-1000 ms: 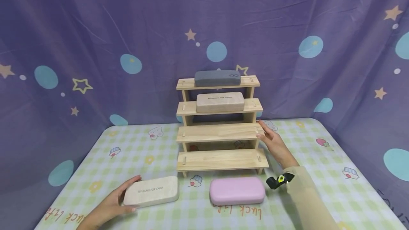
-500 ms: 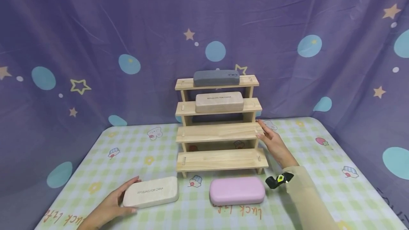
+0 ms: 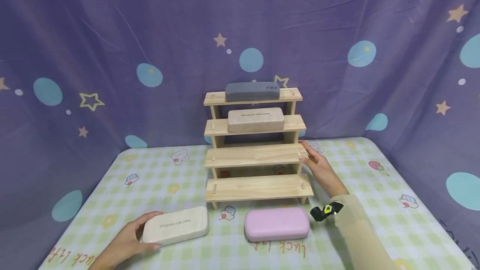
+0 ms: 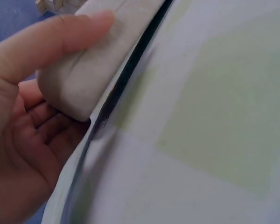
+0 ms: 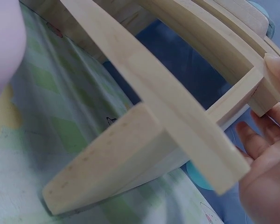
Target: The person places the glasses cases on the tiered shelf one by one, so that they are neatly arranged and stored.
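Checked surface point(image 3: 150, 197) carries the near cream case point(image 3: 176, 225), front-left of the wooden rack point(image 3: 255, 155); curled left hand point(image 3: 125, 238) grips the case's left end, curled right hand point(image 3: 323, 172) pinches the rack's right edge: light, even pressure should limit slipping.

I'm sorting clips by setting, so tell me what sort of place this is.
Probably a staged tabletop filming spot: purple patterned fabric hangs behind and on both sides, and a wooden tiered rack stands on a checked tablecloth.
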A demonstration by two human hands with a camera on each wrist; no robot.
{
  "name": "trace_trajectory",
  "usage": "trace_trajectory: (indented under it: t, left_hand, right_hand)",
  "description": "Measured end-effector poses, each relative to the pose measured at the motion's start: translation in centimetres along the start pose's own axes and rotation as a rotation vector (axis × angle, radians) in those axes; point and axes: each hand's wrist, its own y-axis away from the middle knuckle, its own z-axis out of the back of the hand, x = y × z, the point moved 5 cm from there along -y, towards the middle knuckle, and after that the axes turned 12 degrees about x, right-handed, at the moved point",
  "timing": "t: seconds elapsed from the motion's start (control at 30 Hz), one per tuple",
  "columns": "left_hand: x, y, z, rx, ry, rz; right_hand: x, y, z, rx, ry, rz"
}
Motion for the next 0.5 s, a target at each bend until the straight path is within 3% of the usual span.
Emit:
trace_trajectory:
  t: [0.23, 0.5]
  left_hand:
    - [-1.0, -0.2, 0.3, -0.009, 0.007, -0.12]
    - [-2.7, -0.9, 0.8, 0.016, -0.037, -0.359]
  right_hand:
    - [-0.1, 0.1, 0.1, 0.0, -0.012, 0.001]
    - [0.0, 0.0, 0.1, 0.002, -0.012, 0.006]
